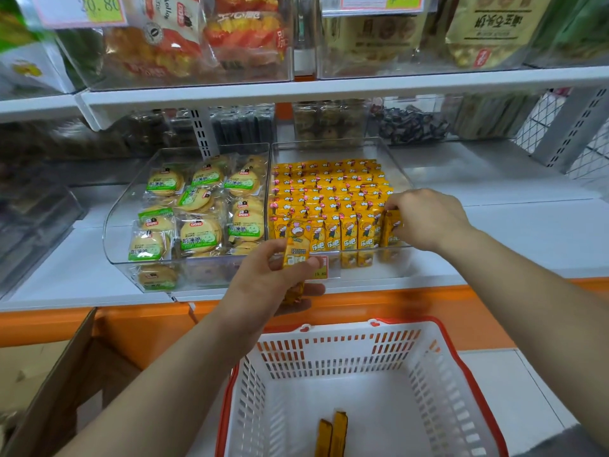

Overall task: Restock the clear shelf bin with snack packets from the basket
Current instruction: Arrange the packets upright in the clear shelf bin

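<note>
Yellow snack packets (329, 199) in tight upright rows across the clear shelf bin (407, 184), centre of frame on the white shelf. Right hand (425, 219) inside the bin at its right wall, fingers curled on one end packet (392, 227) of the front row, that packet tilted against its neighbours. Left hand (263, 278) just outside the front wall, lower centre, clamped on a small bunch of packets (295, 249) and covering part of the price tag (321, 267). Hands well apart, one at each end of the front row. Neighbouring bin (113, 206) touching on the left, loosely filled with round green-labelled biscuit packs (197, 206). Upper shelf board (296, 90) across the frame above the back of both bins, more stocked bins on top of it. Bin top open toward the camera; narrow strip of bare floor along the right wall behind the rows. White basket (461, 367) with red rim at bottom centre, directly below the hands, two loose packets (333, 433) flat on its floor. Orange shelf edge (412, 305) between basket and bin. Cardboard box flap (59, 384) at lower left, well clear of the left forearm.
</note>
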